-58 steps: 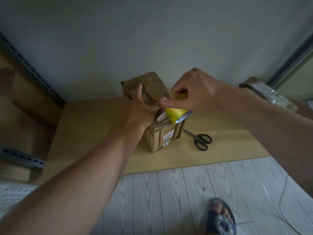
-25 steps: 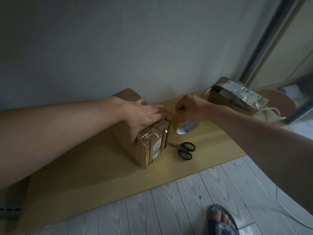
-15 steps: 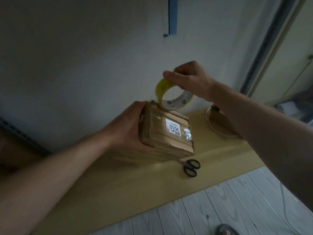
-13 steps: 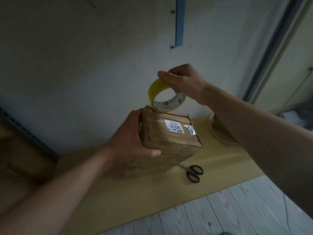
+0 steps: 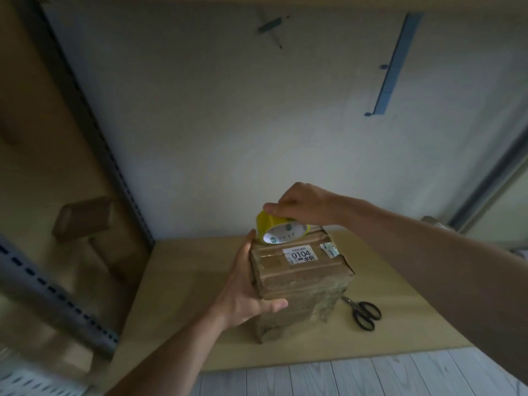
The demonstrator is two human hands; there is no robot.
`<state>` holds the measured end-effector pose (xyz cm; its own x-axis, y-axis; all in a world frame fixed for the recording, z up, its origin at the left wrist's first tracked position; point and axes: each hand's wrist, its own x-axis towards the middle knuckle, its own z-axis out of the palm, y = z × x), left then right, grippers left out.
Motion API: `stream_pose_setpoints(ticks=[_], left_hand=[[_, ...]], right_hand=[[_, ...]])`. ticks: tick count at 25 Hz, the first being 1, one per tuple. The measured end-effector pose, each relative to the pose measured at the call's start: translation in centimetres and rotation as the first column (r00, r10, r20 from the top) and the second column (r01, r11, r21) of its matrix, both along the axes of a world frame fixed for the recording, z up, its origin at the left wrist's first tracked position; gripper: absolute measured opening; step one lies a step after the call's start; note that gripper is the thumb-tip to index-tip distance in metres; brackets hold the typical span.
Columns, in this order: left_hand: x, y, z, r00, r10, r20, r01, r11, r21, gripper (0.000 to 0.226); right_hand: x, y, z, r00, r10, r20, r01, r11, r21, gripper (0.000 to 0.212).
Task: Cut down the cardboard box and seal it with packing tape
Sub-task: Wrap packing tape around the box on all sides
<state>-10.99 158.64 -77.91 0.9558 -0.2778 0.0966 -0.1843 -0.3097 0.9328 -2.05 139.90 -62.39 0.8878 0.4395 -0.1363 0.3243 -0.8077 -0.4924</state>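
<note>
The cardboard box looks cut down and mostly taped: our left hand grips its side while our right hand holds the tape roll at its top far edge, sealing unfinished.

Left hand cups sideways, thumb forward; right hand above it, fingers curled gripping downward.

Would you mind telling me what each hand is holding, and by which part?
The left hand grips the cardboard box by its left side, thumb on the near face; the right hand holds the yellow tape roll by its outer rim.
</note>
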Motion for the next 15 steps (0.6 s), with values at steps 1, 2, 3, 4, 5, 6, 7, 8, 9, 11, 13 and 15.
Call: stream_pose_setpoints(ticks=[1, 2, 3, 4, 5, 6, 7, 8, 9, 11, 13, 15], left_hand=[[0.1, 0.3, -0.3, 1.0, 0.006, -0.006, -0.006, 1.0, 0.013, 0.142], [0.2, 0.5, -0.6, 1.0, 0.011, -0.005, -0.01, 0.999, 0.032, 0.141], [0.3, 0.6, -0.7, 1.0, 0.016, -0.001, -0.016, 0.999, 0.047, 0.14], [0.5, 0.8, -1.0, 1.0, 0.016, 0.017, -0.017, 0.998, 0.06, 0.14], [0.8, 0.8, -1.2, 1.0, 0.013, 0.028, -0.015, 0.997, 0.074, 0.14], [1.0, 0.8, -1.3, 0.999, 0.003, 0.038, -0.006, 0.997, 0.083, 0.14], [1.2, 0.8, -1.3, 0.999, -0.006, 0.04, 0.002, 0.995, 0.098, 0.14], [1.5, 0.8, -1.3, 0.999, -0.023, 0.039, 0.019, 0.994, 0.103, 0.14], [1.7, 0.9, -1.2, 0.999, -0.037, 0.036, 0.033, 0.993, 0.109, 0.141], [2.1, 1.2, -1.0, 0.998, -0.06, 0.035, 0.055, 0.99, 0.132, 0.14], [2.2, 1.4, -0.9, 0.996, -0.08, 0.034, 0.074, 0.986, 0.15, 0.139], [2.2, 1.4, -0.6, 0.996, -0.081, 0.029, 0.075, 0.986, 0.151, 0.139]], right_hand=[[0.2, -0.3, 0.1, 1.0, 0.015, 0.006, -0.015, 1.0, -0.026, 0.064], [0.5, -1.1, 0.3, 0.999, 0.034, 0.013, -0.033, 0.998, -0.056, 0.064], [0.8, -2.0, 0.6, 0.999, 0.052, 0.005, -0.051, 0.995, -0.09, 0.063], [1.0, -3.2, 0.9, 0.998, 0.058, -0.019, -0.06, 0.991, -0.123, 0.062], [1.1, -4.4, 1.2, 0.997, 0.053, -0.055, -0.061, 0.986, -0.156, 0.061], [1.2, -5.4, 1.4, 0.995, 0.045, -0.085, -0.06, 0.98, -0.187, 0.061], [1.4, -6.2, 1.4, 0.995, 0.041, -0.096, -0.06, 0.976, -0.209, 0.061], [1.6, -6.9, 1.3, 0.995, 0.035, -0.092, -0.053, 0.976, -0.212, 0.061], [1.7, -7.4, 1.2, 0.996, 0.025, -0.081, -0.04, 0.98, -0.194, 0.06], [2.1, -8.9, 0.8, 0.999, 0.0, -0.047, -0.006, 0.992, -0.125, 0.061], [2.1, -11.0, 0.3, 1.0, -0.016, 0.012, 0.017, 0.995, -0.1, 0.061], [1.8, -12.9, -0.3, 0.994, -0.057, 0.097, 0.071, 0.987, -0.143, 0.06]])
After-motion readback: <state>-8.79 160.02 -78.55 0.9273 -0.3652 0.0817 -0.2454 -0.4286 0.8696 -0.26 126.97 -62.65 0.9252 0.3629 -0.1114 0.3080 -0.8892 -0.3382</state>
